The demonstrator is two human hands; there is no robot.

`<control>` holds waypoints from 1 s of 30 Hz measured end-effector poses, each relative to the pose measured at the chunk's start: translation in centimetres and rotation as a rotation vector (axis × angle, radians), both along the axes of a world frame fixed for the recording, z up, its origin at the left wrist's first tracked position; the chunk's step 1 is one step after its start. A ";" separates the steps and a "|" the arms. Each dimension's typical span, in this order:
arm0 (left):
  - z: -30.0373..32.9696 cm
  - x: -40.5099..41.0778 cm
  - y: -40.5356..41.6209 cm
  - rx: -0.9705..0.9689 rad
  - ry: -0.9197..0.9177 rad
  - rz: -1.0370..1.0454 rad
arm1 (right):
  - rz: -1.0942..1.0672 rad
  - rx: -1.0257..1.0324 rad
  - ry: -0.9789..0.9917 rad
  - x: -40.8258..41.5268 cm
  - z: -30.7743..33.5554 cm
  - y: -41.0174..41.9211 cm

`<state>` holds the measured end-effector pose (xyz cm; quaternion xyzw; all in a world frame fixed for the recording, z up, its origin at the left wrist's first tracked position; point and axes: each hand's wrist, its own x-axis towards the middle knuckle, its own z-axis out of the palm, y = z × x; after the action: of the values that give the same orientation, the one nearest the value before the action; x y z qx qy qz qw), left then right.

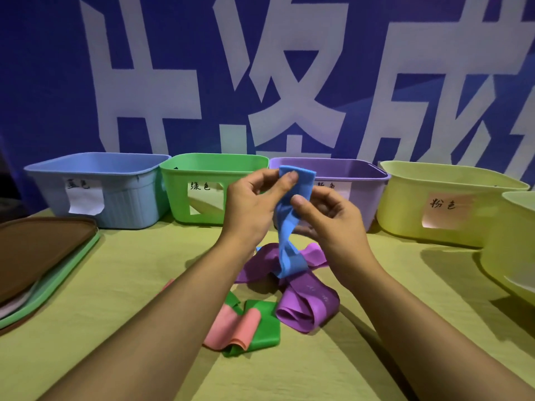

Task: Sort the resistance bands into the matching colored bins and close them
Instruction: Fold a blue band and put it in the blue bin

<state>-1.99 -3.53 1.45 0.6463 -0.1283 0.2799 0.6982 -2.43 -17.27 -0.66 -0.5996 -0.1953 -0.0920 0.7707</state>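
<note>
left hand (pixel 252 198) and right hand (pixel 327 215) both pinch blue band (pixel 292 227), lifted above table middle, likely to free it from purple band (pixel 307 308) pile. blue bin (pixel 95 189) open at far left edge, lids (pixel 43 256) stacked beside.

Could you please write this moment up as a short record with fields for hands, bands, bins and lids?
left hand: pinches blue band near its top
right hand: grips blue band lower down
on table: purple bands, green band, pink band
bins, left to right: blue bin, green bin, purple bin, yellow bin, all open
lids: stacked at left
</note>
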 end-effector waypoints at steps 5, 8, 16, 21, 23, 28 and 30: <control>3.9 -0.1 -0.6 0.084 -0.041 0.081 | -0.013 -0.185 -0.019 0.3 -0.5 -0.1; 6.0 -0.4 -0.9 0.116 -0.077 0.088 | -0.057 -0.243 -0.060 0.3 -0.4 -0.2; 10.2 -1.1 -1.2 0.168 -0.143 0.137 | -0.119 -0.337 -0.083 0.1 0.0 -0.6; 12.0 -0.8 -1.0 0.171 -0.168 0.161 | -0.045 -0.415 -0.013 -0.3 0.7 -1.3; 12.5 -0.7 -0.8 0.173 -0.168 0.171 | -0.040 -0.461 -0.006 -0.3 0.9 -1.7; 13.4 -0.6 -0.4 0.156 -0.198 0.149 | -0.047 -0.382 -0.065 -0.5 1.0 -1.9; 14.0 -0.8 -0.2 0.112 -0.236 0.130 | -0.029 -0.278 -0.103 -0.7 1.2 -1.7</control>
<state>-2.84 -3.74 15.49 0.6538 -0.1828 0.3912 0.6214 -3.10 -18.95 0.55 -0.6976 -0.2369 -0.1058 0.6678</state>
